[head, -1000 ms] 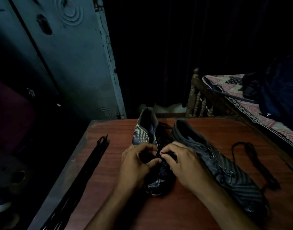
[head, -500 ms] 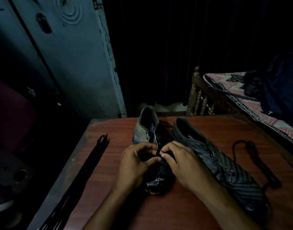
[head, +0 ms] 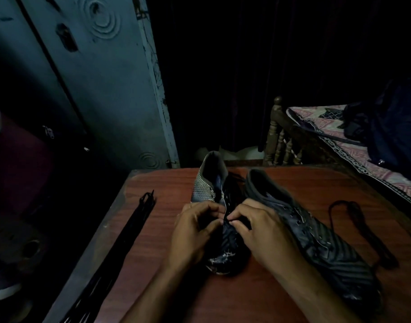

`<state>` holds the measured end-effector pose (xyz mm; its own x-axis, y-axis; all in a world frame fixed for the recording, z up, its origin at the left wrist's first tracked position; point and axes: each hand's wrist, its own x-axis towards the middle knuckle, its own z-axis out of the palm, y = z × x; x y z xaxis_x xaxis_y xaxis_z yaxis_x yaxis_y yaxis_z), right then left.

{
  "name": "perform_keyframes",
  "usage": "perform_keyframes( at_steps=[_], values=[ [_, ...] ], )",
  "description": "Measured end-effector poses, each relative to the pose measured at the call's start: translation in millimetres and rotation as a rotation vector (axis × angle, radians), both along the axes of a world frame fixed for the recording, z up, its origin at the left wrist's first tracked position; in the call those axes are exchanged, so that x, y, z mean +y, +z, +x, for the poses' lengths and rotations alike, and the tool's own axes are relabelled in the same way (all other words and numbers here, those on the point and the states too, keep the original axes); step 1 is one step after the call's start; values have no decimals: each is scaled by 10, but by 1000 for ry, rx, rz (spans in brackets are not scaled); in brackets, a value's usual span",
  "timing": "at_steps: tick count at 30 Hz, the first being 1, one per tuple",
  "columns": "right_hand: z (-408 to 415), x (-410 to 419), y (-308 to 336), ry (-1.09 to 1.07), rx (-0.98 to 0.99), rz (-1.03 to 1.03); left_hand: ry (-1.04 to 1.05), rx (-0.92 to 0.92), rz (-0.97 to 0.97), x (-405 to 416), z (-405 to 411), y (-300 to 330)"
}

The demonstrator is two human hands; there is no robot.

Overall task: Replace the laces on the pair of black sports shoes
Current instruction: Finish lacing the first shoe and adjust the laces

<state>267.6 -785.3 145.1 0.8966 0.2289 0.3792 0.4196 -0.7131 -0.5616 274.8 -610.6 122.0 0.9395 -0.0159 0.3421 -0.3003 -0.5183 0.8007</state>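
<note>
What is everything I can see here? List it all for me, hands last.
table: one, reddish-brown wood, under everything.
left shoe: one, black with pale stripes, table middle, being worked on.
right shoe: one, black, beside it on the right.
loose lace: one, black, table's right side.
lace bundle: several, black, along table's left edge.
cupboard: one, blue-grey, far left.
bed: one, patterned pink cover, far right.
bag: one, dark, on the bed.
left hand: fingers curled at the left shoe's eyelets.
right hand: pinching there too.

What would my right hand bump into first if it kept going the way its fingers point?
Your right hand points left, toward your left hand. It would likely meet the left shoe's lace area first, then the left hand's fingertips, though depth is hard to judge.
</note>
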Motion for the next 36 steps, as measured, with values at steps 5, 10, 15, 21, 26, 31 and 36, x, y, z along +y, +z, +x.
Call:
perform_keyframes(
  at_steps=[5,10,15,21,26,31,36],
  values=[
    [-26,13,10,-4,-44,2,-13,2,-43,0,6,-27],
    [-8,11,-4,-12,-30,32,-19,-14,-23,-7,1,-45],
    [19,-19,-5,-66,-29,72,-36,-30,3,-3,11,-22],
    [34,-56,-17,-37,-7,66,-61,-44,63,-20,-9,-12],
    [-20,-74,11,18,-21,8,-35,-35,60,-2,-20,-8],
    [-3,-77,9,27,-15,83,-19,-3,34,3,6,-11],
    [12,-41,-21,33,-77,204,-47,41,-24,-32,1,-17]
  ],
)
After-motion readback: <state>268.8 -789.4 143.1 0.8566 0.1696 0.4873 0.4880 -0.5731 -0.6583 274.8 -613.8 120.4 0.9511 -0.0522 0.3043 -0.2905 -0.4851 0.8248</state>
